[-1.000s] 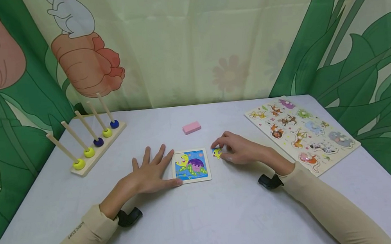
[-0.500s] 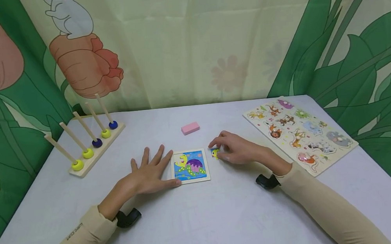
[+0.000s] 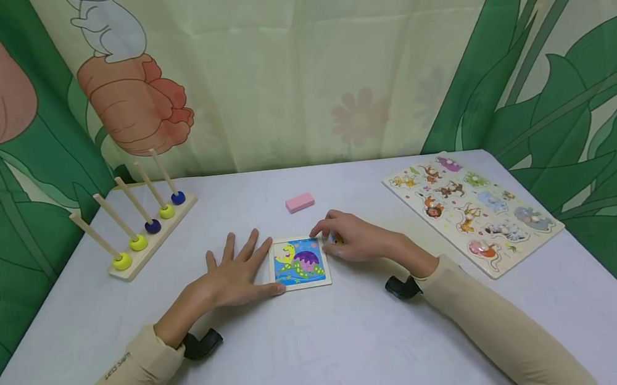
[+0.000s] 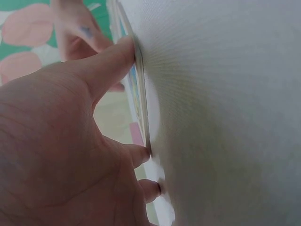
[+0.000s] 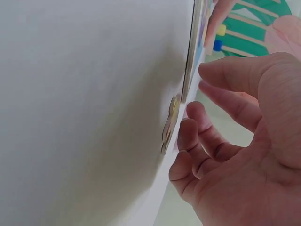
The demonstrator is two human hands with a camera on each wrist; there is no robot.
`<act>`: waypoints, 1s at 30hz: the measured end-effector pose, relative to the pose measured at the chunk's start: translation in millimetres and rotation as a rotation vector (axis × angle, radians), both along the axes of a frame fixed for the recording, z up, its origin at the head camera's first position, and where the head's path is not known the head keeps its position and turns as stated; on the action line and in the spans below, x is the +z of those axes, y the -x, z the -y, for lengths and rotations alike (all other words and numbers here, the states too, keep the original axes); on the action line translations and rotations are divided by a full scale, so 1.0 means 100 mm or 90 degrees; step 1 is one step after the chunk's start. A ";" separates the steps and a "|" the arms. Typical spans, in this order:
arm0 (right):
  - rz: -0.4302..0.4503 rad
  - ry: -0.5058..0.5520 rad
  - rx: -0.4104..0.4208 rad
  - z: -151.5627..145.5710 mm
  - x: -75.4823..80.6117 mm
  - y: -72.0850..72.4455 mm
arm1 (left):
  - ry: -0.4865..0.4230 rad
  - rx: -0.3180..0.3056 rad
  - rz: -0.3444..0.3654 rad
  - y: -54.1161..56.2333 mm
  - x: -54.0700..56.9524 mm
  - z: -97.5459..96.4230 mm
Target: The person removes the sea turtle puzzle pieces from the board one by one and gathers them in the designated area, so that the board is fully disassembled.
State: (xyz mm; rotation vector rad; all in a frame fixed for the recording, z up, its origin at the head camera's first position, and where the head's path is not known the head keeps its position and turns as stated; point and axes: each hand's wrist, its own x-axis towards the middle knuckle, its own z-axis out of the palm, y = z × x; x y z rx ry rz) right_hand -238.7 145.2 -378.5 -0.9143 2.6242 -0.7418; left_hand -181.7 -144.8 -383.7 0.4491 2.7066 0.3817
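A small square jigsaw puzzle [image 3: 299,261] with a turtle picture lies flat in a pale wooden frame. My left hand [image 3: 233,275] is spread beside it, the thumb touching the lower left corner and the index finger the upper left corner. At the upper right corner is my right hand [image 3: 354,237], its thumb and index fingertip close to the frame edge and apart from each other. A loose jigsaw piece [image 5: 171,121], yellow in the head view, lies on the table under that hand, mostly hidden there. Nothing shows between the right fingertips.
A pink block [image 3: 300,202] lies behind the puzzle. To the left stands a wooden peg rack [image 3: 151,241] with yellow and dark blue beads on its pegs. An animal puzzle board [image 3: 472,211] lies at the right on the white table [image 3: 323,346]. A printed curtain hangs behind.
My right hand has moved left from the loose piece to the puzzle's upper right corner, and the piece has stayed on the table. The left hand has kept its place.
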 end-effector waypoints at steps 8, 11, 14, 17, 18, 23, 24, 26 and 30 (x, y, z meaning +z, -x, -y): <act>0.003 0.006 0.024 0.17 0.00 -0.02 | 0.001 -0.003 -0.001 0.00 0.01 0.00; 0.002 0.003 0.032 0.23 -0.01 -0.02 | 0.005 -0.006 -0.007 0.00 0.00 0.01; 0.004 -0.003 0.036 0.28 0.00 -0.02 | 0.005 -0.009 -0.010 0.00 -0.01 0.01; 0.002 -0.010 0.040 0.33 0.01 -0.03 | 0.005 -0.010 -0.009 0.01 -0.01 0.01; 0.001 -0.013 0.043 0.34 0.01 -0.03 | 0.006 -0.010 -0.008 0.01 -0.01 0.01; -0.010 -0.030 0.050 0.42 0.01 -0.02 | 0.004 -0.009 -0.006 0.01 -0.01 0.01; -0.012 -0.034 0.051 0.43 0.01 -0.02 | 0.004 -0.009 -0.005 0.01 -0.01 0.01; -0.016 -0.039 0.053 0.45 0.00 -0.01 | 0.003 -0.009 -0.005 0.01 -0.01 0.01; -0.013 -0.049 0.050 0.49 -0.01 0.00 | 0.003 -0.010 -0.006 0.01 0.00 0.01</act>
